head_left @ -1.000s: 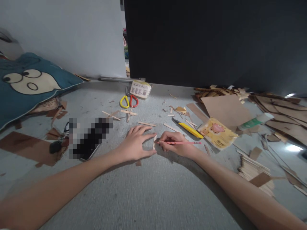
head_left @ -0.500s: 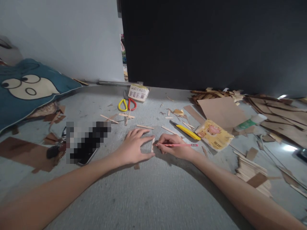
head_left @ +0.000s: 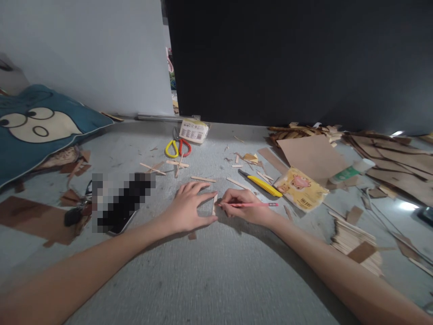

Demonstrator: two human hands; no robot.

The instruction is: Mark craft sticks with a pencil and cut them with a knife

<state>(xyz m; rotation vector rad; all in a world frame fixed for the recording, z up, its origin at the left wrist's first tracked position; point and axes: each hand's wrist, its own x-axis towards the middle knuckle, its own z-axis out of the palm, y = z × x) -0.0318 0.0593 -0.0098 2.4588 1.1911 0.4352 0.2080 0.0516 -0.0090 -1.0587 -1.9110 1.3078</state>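
My left hand (head_left: 189, 207) rests on the grey surface, with the index finger and thumb at the two ends of a short flat wooden stick (head_left: 214, 205) to pin it. In my right hand (head_left: 241, 203) is a pink pencil (head_left: 255, 205), gripped near its point, which meets or nearly meets the stick's right side. The fingers partly hide the pencil tip. Just beyond my hands lie one loose craft stick (head_left: 203, 179) and another craft stick (head_left: 237, 183). A yellow utility knife (head_left: 264, 186) lies right of them.
Scissors (head_left: 178, 148) and a white packet (head_left: 194, 131) sit further back, near crossed sticks (head_left: 177, 164). At left are a phone (head_left: 126, 203) and a blue cushion (head_left: 50, 126). On the right are a yellow packet (head_left: 301, 188), a glue tube (head_left: 350, 172), cardboard (head_left: 311, 155) and stacked sticks (head_left: 353, 239).
The view has shifted very slightly. Both hands, the stick and the pencil keep practically the same positions.
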